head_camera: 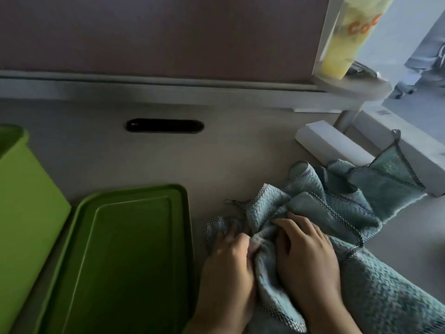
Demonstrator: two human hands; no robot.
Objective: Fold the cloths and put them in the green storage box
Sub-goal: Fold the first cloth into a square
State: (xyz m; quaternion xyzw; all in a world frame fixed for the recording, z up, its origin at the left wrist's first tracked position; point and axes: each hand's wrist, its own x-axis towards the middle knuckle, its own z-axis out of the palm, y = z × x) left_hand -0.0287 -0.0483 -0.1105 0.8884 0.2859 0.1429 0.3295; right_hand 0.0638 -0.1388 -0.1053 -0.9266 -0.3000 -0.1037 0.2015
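Cloths (337,213) of blue-grey waffle weave lie in a crumpled heap on the right of the desk (240,145), one of them running down toward the person. The left hand (228,256) and right hand (308,256) sit close together on that nearest one, fingers curled into a bunched fold between them. To fold it well, I judge, it should first be drawn free of the heap. Then two corners of its dark-stitched hem can be pinched and the cloth spread flat before halving. The green storage box (29,201) stands well to the left, its lid (125,249) lying off beside it.
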